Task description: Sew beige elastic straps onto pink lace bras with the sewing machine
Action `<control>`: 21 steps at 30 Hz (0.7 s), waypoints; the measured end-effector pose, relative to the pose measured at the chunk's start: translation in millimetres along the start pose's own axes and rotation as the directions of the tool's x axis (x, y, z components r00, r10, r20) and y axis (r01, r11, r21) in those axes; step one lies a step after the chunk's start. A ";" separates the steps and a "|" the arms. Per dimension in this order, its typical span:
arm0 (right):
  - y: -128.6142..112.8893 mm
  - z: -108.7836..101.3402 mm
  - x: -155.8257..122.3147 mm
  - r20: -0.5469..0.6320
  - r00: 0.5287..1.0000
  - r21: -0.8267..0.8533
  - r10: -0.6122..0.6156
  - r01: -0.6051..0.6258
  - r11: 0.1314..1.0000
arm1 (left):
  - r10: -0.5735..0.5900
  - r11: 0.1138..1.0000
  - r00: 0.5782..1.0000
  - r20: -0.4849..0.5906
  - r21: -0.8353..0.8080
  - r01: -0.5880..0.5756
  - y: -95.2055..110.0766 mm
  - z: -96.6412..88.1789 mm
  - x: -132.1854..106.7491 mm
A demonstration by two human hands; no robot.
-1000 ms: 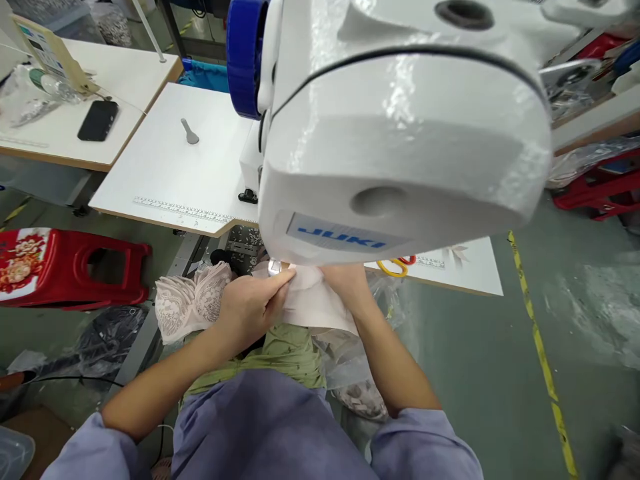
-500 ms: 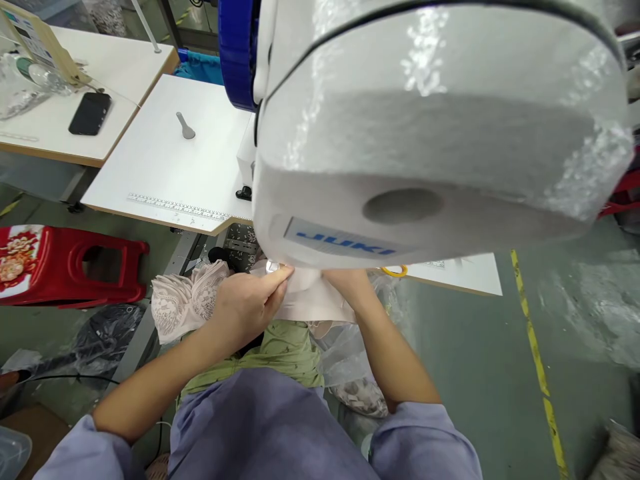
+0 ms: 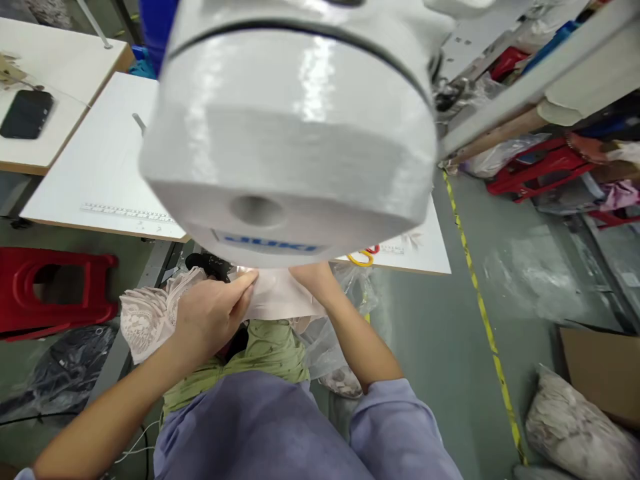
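Observation:
A big white sewing machine head (image 3: pixel 295 127) fills the upper middle of the view. Just under its front edge lies a pale pink fabric piece (image 3: pixel 283 300). My left hand (image 3: pixel 213 313) pinches the fabric's left edge, fingers closed on it. My right hand (image 3: pixel 313 277) rests on the fabric's right side, and the machine head hides its fingers. A bunch of pink lace fabric (image 3: pixel 145 317) hangs to the left of my left hand.
The white sewing table (image 3: pixel 95 180) carries a ruler strip (image 3: pixel 125 212) along its front edge. A black phone (image 3: pixel 26 113) lies on another table at left. A red stool (image 3: pixel 50 293) stands below it. Yellow scissors (image 3: pixel 361 259), clear plastic bags, a yellow floor line (image 3: pixel 480 313) and a cardboard box (image 3: pixel 600 367) sit right.
The view has swung right and closer, so the machine head shifted left in frame and covers more of the table. Both hands stay on the pink fabric.

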State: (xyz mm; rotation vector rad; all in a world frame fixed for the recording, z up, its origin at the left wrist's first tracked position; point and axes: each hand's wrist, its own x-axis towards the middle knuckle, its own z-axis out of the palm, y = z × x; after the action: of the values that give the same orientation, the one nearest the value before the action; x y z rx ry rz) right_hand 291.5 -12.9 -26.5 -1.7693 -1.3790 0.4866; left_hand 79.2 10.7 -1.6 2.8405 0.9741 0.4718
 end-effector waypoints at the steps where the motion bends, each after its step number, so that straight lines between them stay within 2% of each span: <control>1: -1.4 0.0 0.2 -0.011 1.000 0.010 0.009 -0.008 1.000 | 0.018 1.000 1.000 -0.012 0.022 -0.018 -1.2 -0.3 -0.2; 5: -5.2 -0.3 0.1 -0.024 1.000 0.039 0.018 -0.017 0.999 | 0.101 0.993 0.994 -0.031 0.069 -0.099 -4.8 -2.2 -0.9; 11: -7.8 -2.7 -1.4 -0.018 1.000 0.072 0.015 -0.014 0.997 | 0.126 0.991 0.989 -0.082 0.056 -0.121 -6.0 -4.9 -1.9; 17: -9.3 -7.4 -5.1 -0.045 0.999 0.159 0.011 -0.004 0.987 | 0.213 0.977 0.959 -0.186 0.038 -0.210 -2.1 -2.9 2.9; 21: -9.0 -10.2 -6.7 -0.077 0.997 0.173 -0.018 0.031 0.984 | 0.252 0.968 0.947 -0.198 0.050 -0.247 1.3 -0.9 6.0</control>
State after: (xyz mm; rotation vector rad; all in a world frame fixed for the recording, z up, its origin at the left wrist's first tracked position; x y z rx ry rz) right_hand 291.1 -22.3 -14.6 -1.6110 -1.2653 0.5071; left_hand 84.2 13.3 1.0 2.9975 0.6488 0.7946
